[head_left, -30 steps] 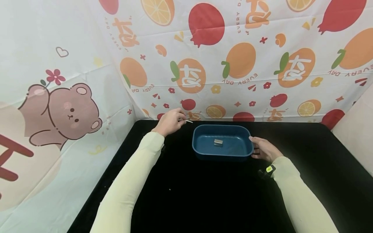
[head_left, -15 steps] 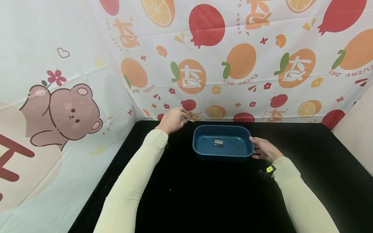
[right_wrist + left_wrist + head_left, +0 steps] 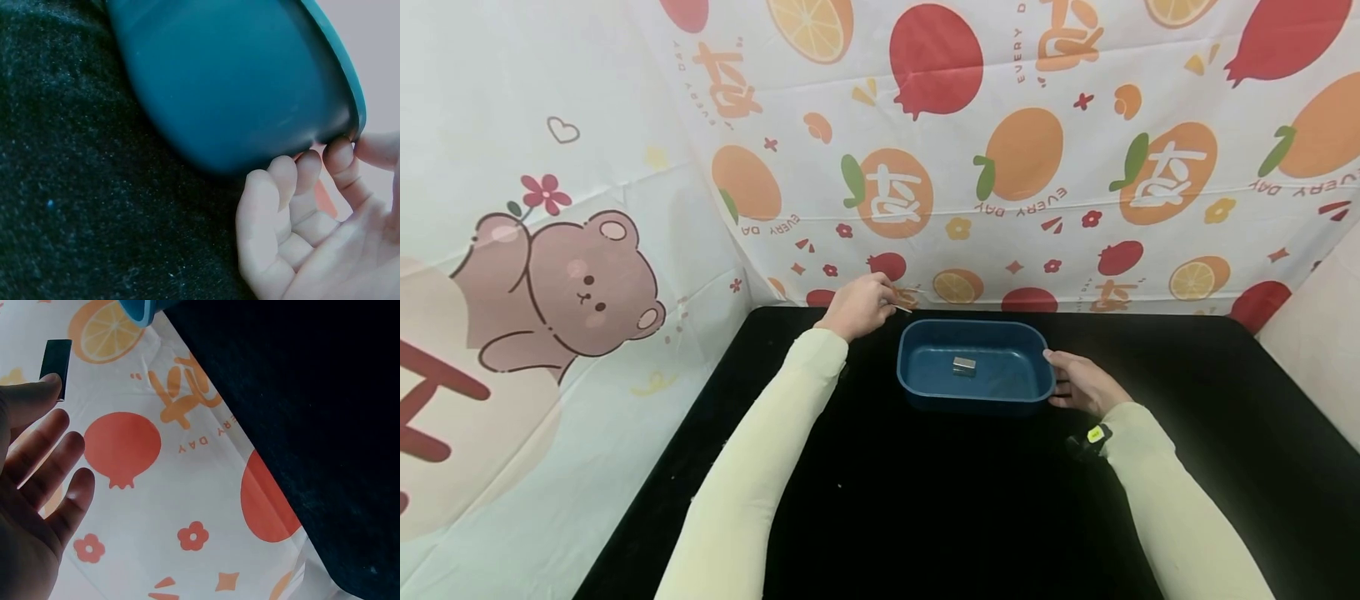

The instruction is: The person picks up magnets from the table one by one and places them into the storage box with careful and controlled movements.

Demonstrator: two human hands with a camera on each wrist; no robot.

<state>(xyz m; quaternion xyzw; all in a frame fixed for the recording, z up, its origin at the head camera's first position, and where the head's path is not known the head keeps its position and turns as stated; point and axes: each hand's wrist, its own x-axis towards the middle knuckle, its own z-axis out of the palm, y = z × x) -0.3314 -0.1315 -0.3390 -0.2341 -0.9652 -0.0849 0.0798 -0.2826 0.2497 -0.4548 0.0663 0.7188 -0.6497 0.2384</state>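
My left hand is over the table's far edge, left of the blue plastic bin. It pinches a small, flat, rectangular piece, dark in the left wrist view and a thin pale strip in the head view. The other three fingers spread loosely away from it. Inside the bin lies a small shiny metallic block, left of the middle. At the bin's right end my right hand grips the rim between thumb and forefinger. Its other fingertips are by the outer wall in the right wrist view.
A black cloth-like table surface lies under the bin. Behind it hangs a white sheet printed with fruit, and a bear-patterned sheet hangs at the left. A tiny white speck is on the table.
My left hand has moved slightly to the right, towards the bin, with the flat piece still pinched. The right hand, the bin and the block in it stay where they were.
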